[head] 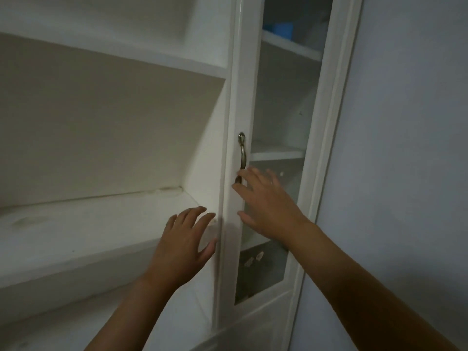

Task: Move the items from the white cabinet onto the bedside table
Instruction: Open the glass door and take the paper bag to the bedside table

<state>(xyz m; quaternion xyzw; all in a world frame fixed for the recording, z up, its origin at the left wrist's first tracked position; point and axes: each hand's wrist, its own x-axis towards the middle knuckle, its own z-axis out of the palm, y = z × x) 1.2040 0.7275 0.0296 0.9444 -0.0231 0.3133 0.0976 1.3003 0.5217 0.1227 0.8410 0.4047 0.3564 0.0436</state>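
**Hands reach a glass-fronted door as the cabinet search begins**

Watching through the head camera, I see both hands up at the tall white-painted wooden cabinet [210, 138] in a dim room. The right hand [263, 203] is released, fingers spread and straight, its fingertips at the lower end of the curved silver metal door handle [241, 158]; I cannot tell whether they touch the metal or only the frame beside it. The left hand [184, 247] is also released and holds nothing, hovering with loose fingers near the edge of the bare open white shelf [76, 224] on the left. The narrow white-framed glass door [276, 148] appears closed, or nearly so. Behind its pane, far up, sits a blurred blue block-shaped item [278, 29] on a high shelf, and low down lie a few small pale items [254, 258], too indistinct to name. The bedside bench is nowhere in view.

My reading is that the door must come open first: hook the fingers through the handle's bow and draw it gently, since the glass panel is fragile and will not forgive a slam. The small pale items look light and probably suit a fingertip pinch; the blue one I would take from the sides, testing its weight.
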